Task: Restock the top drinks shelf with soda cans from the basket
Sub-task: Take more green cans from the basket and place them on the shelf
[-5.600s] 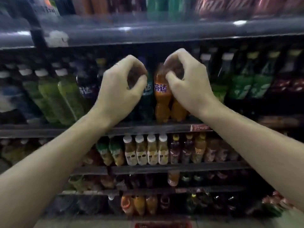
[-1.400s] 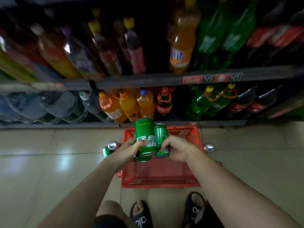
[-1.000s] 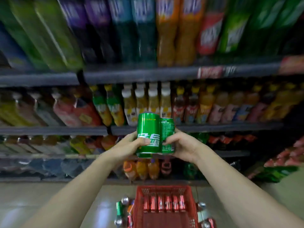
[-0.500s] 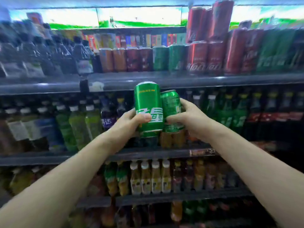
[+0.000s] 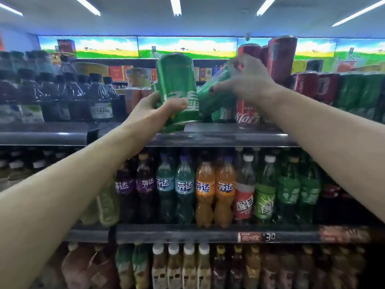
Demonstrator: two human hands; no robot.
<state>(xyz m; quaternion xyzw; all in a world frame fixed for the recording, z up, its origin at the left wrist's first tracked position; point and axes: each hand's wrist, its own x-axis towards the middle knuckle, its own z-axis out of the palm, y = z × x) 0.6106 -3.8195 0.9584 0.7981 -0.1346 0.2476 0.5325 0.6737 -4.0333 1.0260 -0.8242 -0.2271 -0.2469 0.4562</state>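
Note:
My left hand (image 5: pixel 155 110) grips a tall green soda can (image 5: pixel 177 86), held upright just above the front edge of the top drinks shelf (image 5: pixel 218 136). A second green can (image 5: pixel 216 88) is in my right hand (image 5: pixel 248 80); it is tilted, its top leaning right, over the shelf's row of cans. Behind and below it stand green cans (image 5: pixel 223 113) and red cola cans (image 5: pixel 248 113) on the shelf. The basket is out of view.
Dark bottles (image 5: pixel 68 97) fill the top shelf's left part. Red cans (image 5: pixel 281 57) are stacked two high at the right, with more red and green cans (image 5: pixel 358 92) beyond. Soda bottles (image 5: pixel 204 188) line the shelf below, and small bottles (image 5: pixel 181 265) the one under it.
Both hands rose from the basket on the floor with a green can each, up to the top shelf. The right can has tipped sideways over the shelf's cans.

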